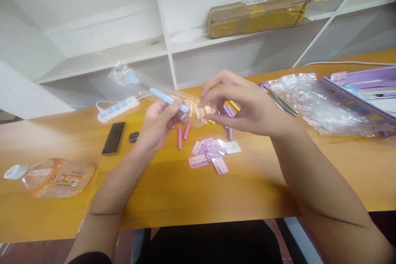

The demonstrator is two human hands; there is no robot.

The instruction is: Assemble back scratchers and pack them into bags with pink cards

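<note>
My left hand (163, 121) is closed round the light blue handle (163, 97) of a slim tool that looks like a back scratcher. Its thin metal rod leads up left to a pale blue head (131, 77) inside a clear plastic bag (119, 72). My right hand (236, 101) is beside the bag's near end, thumb and fingers bent together, apparently pinching the clear film. Beneath the hands lie several pink sticks (180, 138), purple sticks (230, 133) and yellow sticks (235, 105), partly hidden. Closer to me are small printed cards (198, 161) in a loose pile.
On the left are an orange-tinted bottle (62, 177) lying down, a phone (114, 138), a small black object (134, 137) and a power strip (119, 108). Crumpled clear plastic (321, 105) and a purple box (371, 103) sit right. A taped parcel (256, 14) rests on the shelf.
</note>
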